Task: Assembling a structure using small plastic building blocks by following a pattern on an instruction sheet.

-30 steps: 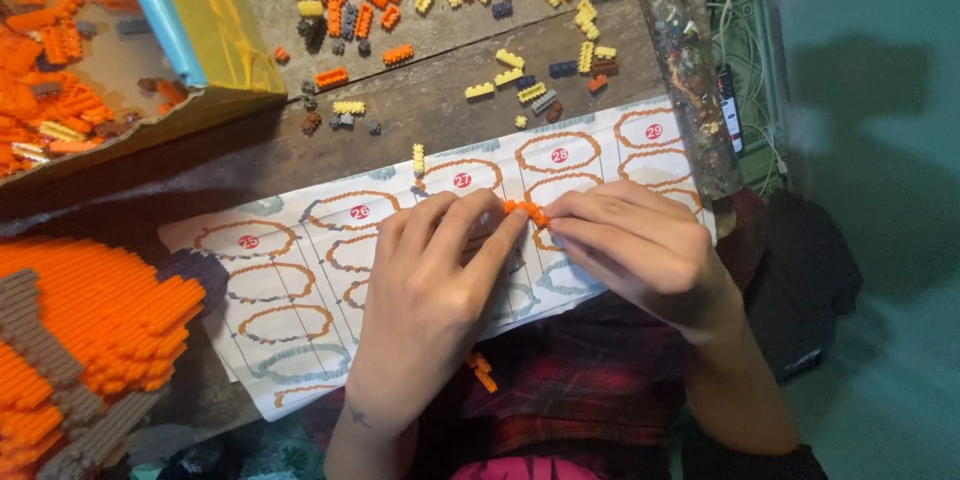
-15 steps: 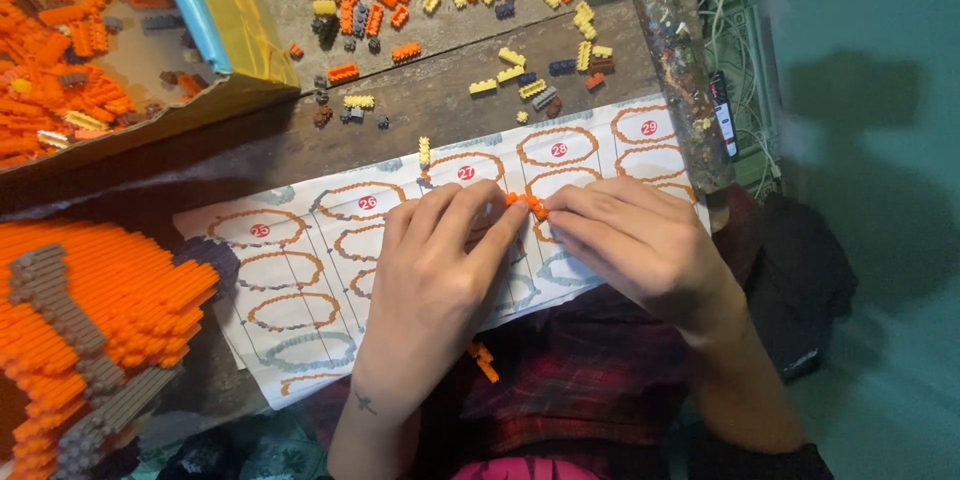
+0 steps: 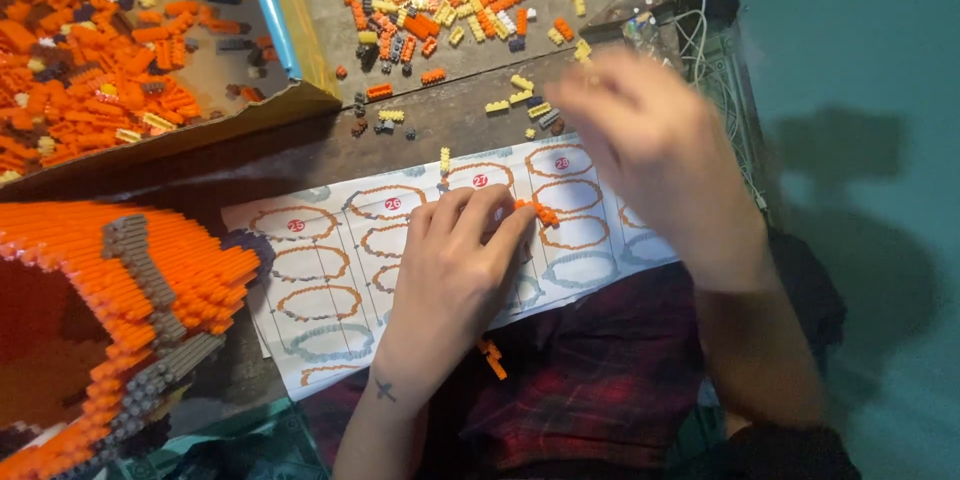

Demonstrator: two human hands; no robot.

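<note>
Far left: large orange brick model (image 3: 90,330) with grey stripes, partly built, standing at the table edge. Above it, open tray (image 3: 300,105) heaped with orange bricks. Centre: printed instruction sheet (image 3: 320,280) with ringed layer diagrams, lying flat on the wooden table (image 3: 330,155).

Left hand (image 3: 450,270) palm-down on the sheet, fingers curled close, fingertips pinning a short orange brick strip (image 3: 540,212) against the paper (strip pokes out just past the fingertips, over one ring diagram). Best kept pinned flat like that, pressure straight down, so the row stays aligned with the printed ring and does not buckle.

A loose orange piece (image 3: 491,358) at the sheet's lower edge, near the left wrist.

Right hand (image 3: 650,150) lifted above the sheet, motion-blurred, toward the scattered loose bricks (image 3: 450,20) in orange, yellow and dark tones (cannot tell how open, nor whether anything is held). Probably worth matching colour and length to the diagram when picking, then seating the piece at the strip's free end while the left hand braces.
</note>
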